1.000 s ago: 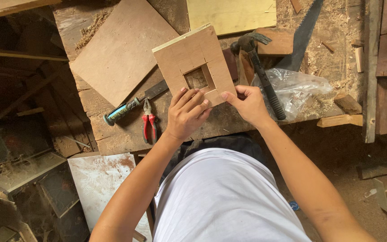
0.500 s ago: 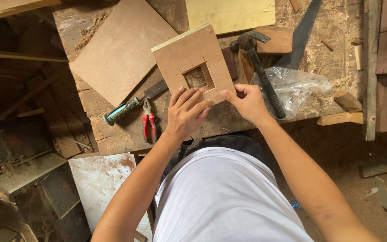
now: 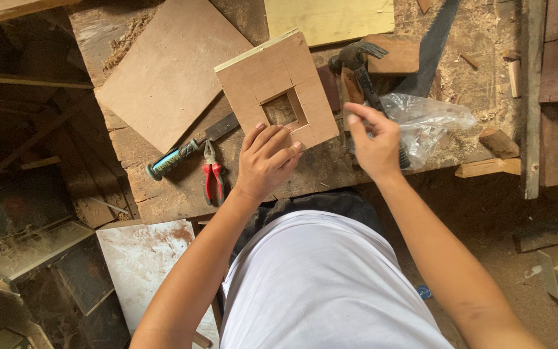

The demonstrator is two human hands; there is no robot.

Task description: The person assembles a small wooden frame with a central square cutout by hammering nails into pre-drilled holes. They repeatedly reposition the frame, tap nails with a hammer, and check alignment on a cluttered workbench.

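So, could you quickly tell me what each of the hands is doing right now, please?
Left hand: fingers spread, pressing on the square wooden frame.
Right hand: off the frame, loosely curled above the hammer, holding nothing visible.

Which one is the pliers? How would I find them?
Look at the wooden workbench and find the person's left hand on the square board with a hole. Just left of that hand lie the pliers, the only tool with bright red handles.
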